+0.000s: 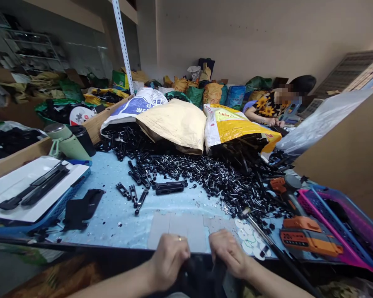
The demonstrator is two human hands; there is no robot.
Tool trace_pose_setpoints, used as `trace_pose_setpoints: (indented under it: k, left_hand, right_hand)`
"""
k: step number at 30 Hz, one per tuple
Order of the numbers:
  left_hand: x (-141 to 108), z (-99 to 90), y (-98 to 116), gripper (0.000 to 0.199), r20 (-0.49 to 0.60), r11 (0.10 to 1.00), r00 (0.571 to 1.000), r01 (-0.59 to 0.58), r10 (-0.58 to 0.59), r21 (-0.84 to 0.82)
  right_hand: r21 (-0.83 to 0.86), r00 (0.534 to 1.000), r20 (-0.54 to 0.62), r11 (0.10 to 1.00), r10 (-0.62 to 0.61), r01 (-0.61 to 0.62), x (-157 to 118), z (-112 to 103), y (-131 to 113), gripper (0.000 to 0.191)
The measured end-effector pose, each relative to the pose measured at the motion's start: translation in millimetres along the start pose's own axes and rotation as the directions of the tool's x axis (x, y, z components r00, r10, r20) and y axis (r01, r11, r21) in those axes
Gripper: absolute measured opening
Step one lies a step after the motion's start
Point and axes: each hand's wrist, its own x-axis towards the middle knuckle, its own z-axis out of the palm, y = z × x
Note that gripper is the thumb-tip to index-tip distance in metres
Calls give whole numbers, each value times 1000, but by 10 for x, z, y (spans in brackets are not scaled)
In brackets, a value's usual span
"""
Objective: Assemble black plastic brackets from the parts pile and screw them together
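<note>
At the front edge of the light blue table [112, 223], my left hand [171, 258] is closed, with a ring on one finger. My right hand [228, 251] is closed too, a short way to its right. Between and below them is something black [202, 275], blurred and partly hidden, so what either hand grips cannot be made out. Just beyond lie grey flat pads [178, 227] and a pile of white round discs [248, 234]. A black jointed bracket [170, 187] lies farther back, beside several small black arms [139, 201].
Black-headed screws [217, 178] spread below a beige sack [177, 124] and a yellow sack [236, 126]. An orange cordless drill [307, 236] and a pink basket [329, 223] stand right. A green bottle [68, 140] stands left. Another person [267, 108] sits at the back right.
</note>
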Motion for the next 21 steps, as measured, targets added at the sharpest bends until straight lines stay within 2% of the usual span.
trace_pose_setpoints:
  k: [2,4,6,7,8,9,10,12,13,15,16,18,21]
  left_hand:
    - [-43,59,224,61,-146,985,989,-15,-10,-170]
    - [-44,128,302,66,-285,985,957,9,-59,-173]
    - [-21,155,211,72,-332,998,942,37,-52,-53]
    - [-11,146,111,76,-322,999,946,32,-17,43]
    - [-6,122,-14,78,-294,988,955,16,31,156]
    - [-6,88,-156,79,-248,961,966,0,71,277]
    - [-11,49,-305,77,-195,919,977,-2,85,394]
    - [-20,-25,-589,65,-65,821,996,-12,59,571]
    - [-15,-55,-713,55,10,782,999,-41,44,622]
    - [45,-94,-921,40,134,737,991,-107,23,668]
    - [104,-106,-1005,37,154,720,988,-110,4,685]
    - [270,-118,-1136,36,120,689,991,-45,-61,723]
    - [522,-126,-1232,39,30,660,990,69,-138,748]
  right_hand:
    - [285,992,-122,958,25,11,142,258,-100,52]
    - [364,936,-320,931,149,-23,293,569,-48,54]
    - [335,819,-507,937,270,-101,461,806,136,56]
    - [304,781,-554,944,288,-132,553,860,264,54]
    - [252,775,-568,955,275,-154,651,861,407,49]
    - [177,797,-552,968,246,-176,754,807,562,42]
    - [67,841,-502,979,201,-194,864,701,725,34]
    - [-190,907,-388,948,164,-253,1101,376,1059,23]
    - [-300,907,-363,894,216,-333,1230,181,1223,22]
    - [-353,900,-349,852,262,-385,1507,-208,1527,22]
    - [-373,898,-341,837,279,-401,1652,-385,1661,22]
    - [-409,896,-335,812,291,-416,1940,-674,1881,25]
    - [-458,881,-375,768,290,-447,2317,-923,2094,30]
